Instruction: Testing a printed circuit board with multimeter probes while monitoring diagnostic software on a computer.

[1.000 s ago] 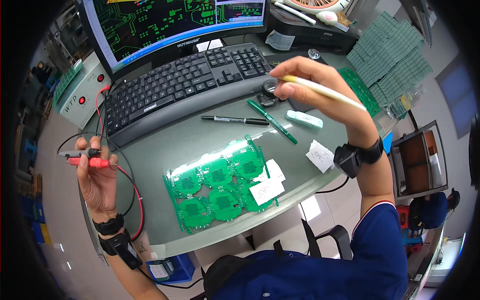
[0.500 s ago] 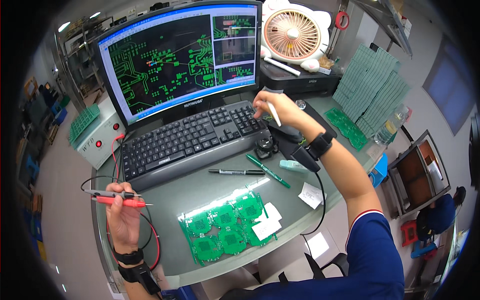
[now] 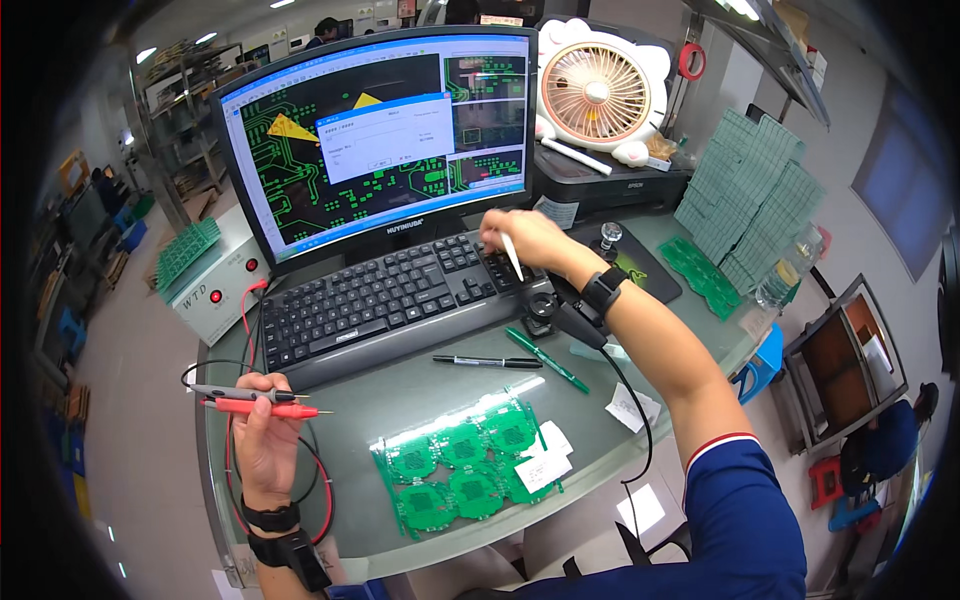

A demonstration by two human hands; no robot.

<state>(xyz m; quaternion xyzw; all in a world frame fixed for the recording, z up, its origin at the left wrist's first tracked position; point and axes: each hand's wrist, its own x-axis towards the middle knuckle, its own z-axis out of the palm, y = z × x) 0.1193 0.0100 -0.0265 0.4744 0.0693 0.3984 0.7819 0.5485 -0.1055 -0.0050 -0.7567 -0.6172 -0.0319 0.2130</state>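
My left hand (image 3: 268,455) is closed round two test probes, a red probe (image 3: 262,408) and a grey-black probe (image 3: 240,393), tips pointing right. Their red and black leads loop down beside my wrist. My right hand (image 3: 522,240) is over the number pad of the black keyboard (image 3: 385,300), holding a white pen-like stick (image 3: 511,256) that slants down from the fingers. Below the keyboard lies a green circuit board panel (image 3: 460,465) with white paper slips (image 3: 545,470) on its right side. The monitor (image 3: 340,205) shows a green board layout with a pale dialog box over it.
A black marker (image 3: 487,362) and a green pen (image 3: 547,360) lie between keyboard and panel. At the left stands a white test box (image 3: 218,290). A pink-white fan (image 3: 597,92) sits on a black printer (image 3: 620,185). Green boards (image 3: 745,200) lean at the right.
A dialog box and yellow shapes have appeared on the monitor. My right hand has shifted slightly left and lower over the number pad. The whole view has moved a little.
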